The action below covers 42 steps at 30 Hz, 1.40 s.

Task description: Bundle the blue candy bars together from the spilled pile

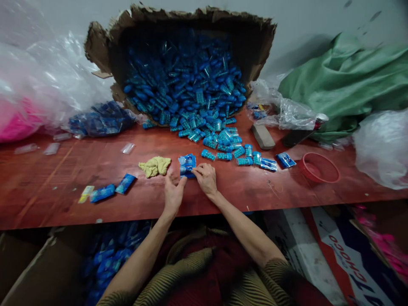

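In front of me a small blue printed packet (187, 161) lies on the red table. My right hand (207, 179) pinches its near right edge between thumb and fingers. My left hand (174, 194) is just left of the packet, thumb and fingers apart, holding nothing. A crumpled yellow cloth (155, 166) lies just beyond my left fingers. To the right, several clear capsule-like containers with blue beads (224, 156) are scattered, some beside another blue packet (268, 164). Two more blue packets (102, 193) (126, 183) lie at the left.
A torn cardboard box (191, 16) tipped on its side spills blue containers onto the table (229, 191). At right are a red basket (320, 168), a grey block (263, 136) and green fabric (347, 85). Plastic bags (63, 72) crowd the left. Blue packets fill a space below the edge.
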Motion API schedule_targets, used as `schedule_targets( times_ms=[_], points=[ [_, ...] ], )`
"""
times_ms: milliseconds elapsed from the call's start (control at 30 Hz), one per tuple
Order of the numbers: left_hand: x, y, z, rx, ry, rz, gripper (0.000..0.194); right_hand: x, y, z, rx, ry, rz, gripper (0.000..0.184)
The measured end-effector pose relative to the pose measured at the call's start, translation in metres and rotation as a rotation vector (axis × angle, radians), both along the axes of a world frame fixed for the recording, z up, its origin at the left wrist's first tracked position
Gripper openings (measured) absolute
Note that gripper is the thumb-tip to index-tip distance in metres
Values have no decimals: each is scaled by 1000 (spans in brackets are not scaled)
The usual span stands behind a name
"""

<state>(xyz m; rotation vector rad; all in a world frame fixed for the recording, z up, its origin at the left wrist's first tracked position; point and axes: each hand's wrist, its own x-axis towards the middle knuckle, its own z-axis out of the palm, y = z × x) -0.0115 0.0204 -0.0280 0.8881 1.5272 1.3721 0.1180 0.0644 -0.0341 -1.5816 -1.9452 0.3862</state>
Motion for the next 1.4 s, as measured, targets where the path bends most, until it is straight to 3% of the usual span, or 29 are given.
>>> schedule_targets(
  times_ms=[100, 233, 333, 433, 500, 667, 900, 1133, 1400],
  points=[
    [10, 0, 13, -103, -286, -31, 41, -2, -19, 13, 61, 88, 32, 21],
    [16, 0, 22, -91, -564, -83, 37, -6, -31, 21, 11, 366, 52, 21],
    [16, -3, 21, -83, -576, -70, 38, -5, -26, 18, -250, 750, 16, 39],
    [14, -5, 19, -97, -533, -65, 41, -3, -19, 17, -540, 1024, 41, 27],
    [13, -4, 20, -98, -512, -76, 43, -3, -17, 19, -595, 1138, 38, 24],
    [16, -2, 18, -72, -543, -88, 45, -6, -22, 21, -541, 1341, -54, 30],
    [23, 0, 6, -79, -484, 43, 35, -11, -28, 22, -651, 1357, 33, 24],
    [30, 2, 5, -61, -473, 85, 34, -7, -24, 18, -529, 1181, -28, 18],
    [32, 2, -5, -41, -266, 182, 32, -15, -32, 6, -366, 900, -80, 22]
  ],
)
